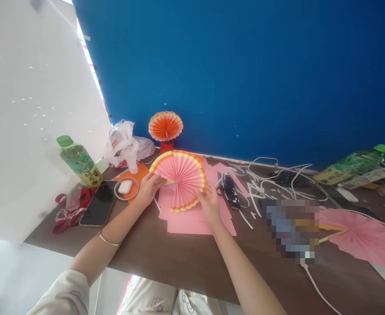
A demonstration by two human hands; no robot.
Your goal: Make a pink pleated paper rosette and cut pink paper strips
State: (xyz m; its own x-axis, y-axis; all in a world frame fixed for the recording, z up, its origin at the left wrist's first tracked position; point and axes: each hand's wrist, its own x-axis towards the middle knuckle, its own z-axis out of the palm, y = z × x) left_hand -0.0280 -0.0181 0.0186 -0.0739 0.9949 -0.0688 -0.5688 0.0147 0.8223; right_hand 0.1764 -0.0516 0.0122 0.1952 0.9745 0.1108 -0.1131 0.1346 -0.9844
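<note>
A pleated pink paper fan (pixel 182 175) with an orange and yellow border is spread most of the way round between my hands. A gap shows at its lower left. My left hand (pixel 150 188) pinches the fan's left end, close to the straight edge of the gap. At the lower right rim, my right hand (pixel 209 199) holds the border between thumb and fingers. Beneath the fan lie several pink paper sheets (pixel 186 225) on the dark table. An orange sheet (pixel 140 175) lies beyond my left hand.
A round orange fan (pixel 166 126) stands at the blue wall. Left are a green-capped bottle (pixel 79 162), a plastic bag (pixel 125 146), a phone (pixel 99 205) and a white case (pixel 124 187). White cables (pixel 261 183), another bottle (pixel 353 164) and a pink fan (pixel 366 236) lie right.
</note>
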